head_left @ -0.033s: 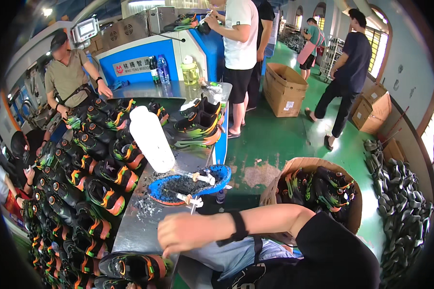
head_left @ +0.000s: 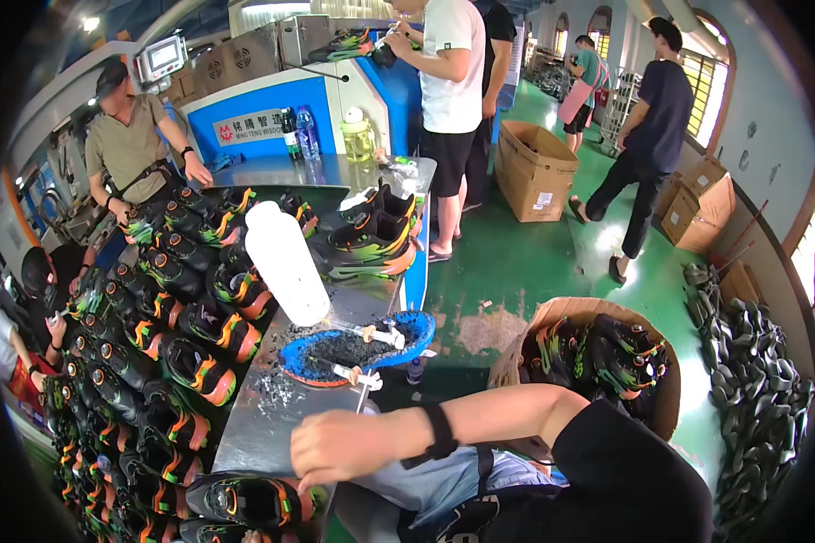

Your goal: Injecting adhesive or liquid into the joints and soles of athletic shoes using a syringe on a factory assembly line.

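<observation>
My right hand [head_left: 342,447] reaches in from the lower right, a black band on its wrist. Its fingers are curled, with one fingertip pointing down at the end of a black sports shoe [head_left: 249,500] with orange and green trim. Whatever those fingers hold, if anything, is hidden. At the lower edge, below that shoe, shows a sliver of skin that may be my left hand [head_left: 254,538]; its fingers cannot be made out. Beyond my right hand, a blue shoe-shaped tray [head_left: 414,331] holds dark crumbs, with two syringes lying across it. A white bottle [head_left: 285,262] stands behind.
Rows of black shoes [head_left: 190,366] fill the left side, beside the metal table [head_left: 254,430]. More shoes [head_left: 371,235] sit at its far end. A carton of shoes [head_left: 514,348] stands to my right; grey shoe lasts [head_left: 756,389] lie piled beyond. Several people work or walk around.
My right hand has shifted slightly left and down, toward the shoe beneath it. The tray, syringes and bottle have stayed in place.
</observation>
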`<state>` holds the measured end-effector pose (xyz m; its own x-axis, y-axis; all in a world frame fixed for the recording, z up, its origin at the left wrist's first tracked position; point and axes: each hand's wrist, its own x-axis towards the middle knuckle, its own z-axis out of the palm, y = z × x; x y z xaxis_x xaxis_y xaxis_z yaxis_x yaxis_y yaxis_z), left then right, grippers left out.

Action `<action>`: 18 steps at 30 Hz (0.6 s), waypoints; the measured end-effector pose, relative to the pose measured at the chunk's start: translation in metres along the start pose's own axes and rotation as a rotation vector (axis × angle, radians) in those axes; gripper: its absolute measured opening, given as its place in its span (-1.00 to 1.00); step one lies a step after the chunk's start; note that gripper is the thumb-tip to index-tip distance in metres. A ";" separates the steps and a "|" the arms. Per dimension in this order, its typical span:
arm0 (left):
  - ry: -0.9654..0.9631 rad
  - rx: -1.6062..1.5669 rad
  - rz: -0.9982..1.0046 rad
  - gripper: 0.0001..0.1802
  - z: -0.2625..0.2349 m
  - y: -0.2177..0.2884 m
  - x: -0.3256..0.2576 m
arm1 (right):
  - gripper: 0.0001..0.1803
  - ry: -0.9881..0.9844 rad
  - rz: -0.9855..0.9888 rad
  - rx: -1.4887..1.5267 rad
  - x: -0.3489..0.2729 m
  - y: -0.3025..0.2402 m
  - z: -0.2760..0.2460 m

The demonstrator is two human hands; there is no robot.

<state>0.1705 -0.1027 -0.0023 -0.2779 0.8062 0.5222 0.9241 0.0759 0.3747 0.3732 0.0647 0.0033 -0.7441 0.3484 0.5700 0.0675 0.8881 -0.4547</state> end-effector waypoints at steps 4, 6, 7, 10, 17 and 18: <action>0.024 -0.036 0.027 -0.61 0.002 0.030 -0.006 | -0.59 -0.361 0.313 0.053 0.019 -0.004 0.037; -0.011 -0.005 0.009 -0.62 0.001 0.035 -0.008 | -0.49 -0.338 0.338 0.101 0.023 0.000 0.042; -0.030 -0.037 -0.057 -0.62 0.001 0.035 -0.010 | -0.48 -0.346 0.373 0.161 0.027 -0.002 0.039; 0.011 -0.028 0.003 -0.60 0.000 0.026 -0.016 | -0.50 -0.367 0.397 0.221 0.036 -0.008 0.042; -0.036 -0.099 -0.020 -0.53 0.016 0.023 -0.003 | -0.62 -0.015 -0.108 -0.157 0.045 -0.017 0.041; 0.027 -0.221 -0.147 -0.55 0.020 0.025 -0.008 | -0.62 -0.023 -0.124 -0.130 0.052 -0.024 0.047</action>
<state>0.2010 -0.0953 -0.0127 -0.4145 0.7798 0.4692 0.7944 0.0585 0.6045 0.3019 0.0476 0.0114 -0.7670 0.2279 0.5997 0.0580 0.9556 -0.2889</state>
